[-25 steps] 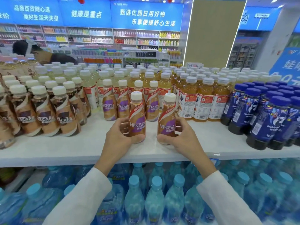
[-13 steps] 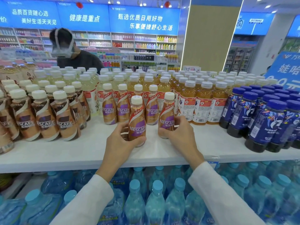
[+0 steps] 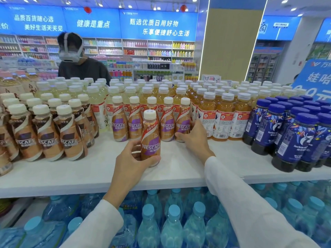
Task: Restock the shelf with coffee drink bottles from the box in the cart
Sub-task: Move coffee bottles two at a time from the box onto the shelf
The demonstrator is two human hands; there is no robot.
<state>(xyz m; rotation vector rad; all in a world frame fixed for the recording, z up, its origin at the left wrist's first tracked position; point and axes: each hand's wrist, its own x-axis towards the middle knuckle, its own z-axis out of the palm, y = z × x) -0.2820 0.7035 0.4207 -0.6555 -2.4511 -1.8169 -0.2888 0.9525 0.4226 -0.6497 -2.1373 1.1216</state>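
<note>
1. Fingers of the left hand [image 3: 131, 159] curl round a smooth tan-and-purple plastic coffee bottle [image 3: 150, 140] with a ribbed white cap, upright on the flat white shelf [image 3: 80, 173], just ahead of its row.
2. The right hand [image 3: 196, 139] clasps that row's rightmost matching bottle [image 3: 183, 122], beside amber tea bottles [image 3: 222, 120].

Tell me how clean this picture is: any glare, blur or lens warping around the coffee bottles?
Head view: bright, even ceiling light, only soft shadows on the shelf. Same view: the front coffee bottle in the left hand and the row-end coffee bottle the right hand grips are sharp; far aisles look soft. Wide-angle warping leans the dark blue bottles outward.
</note>
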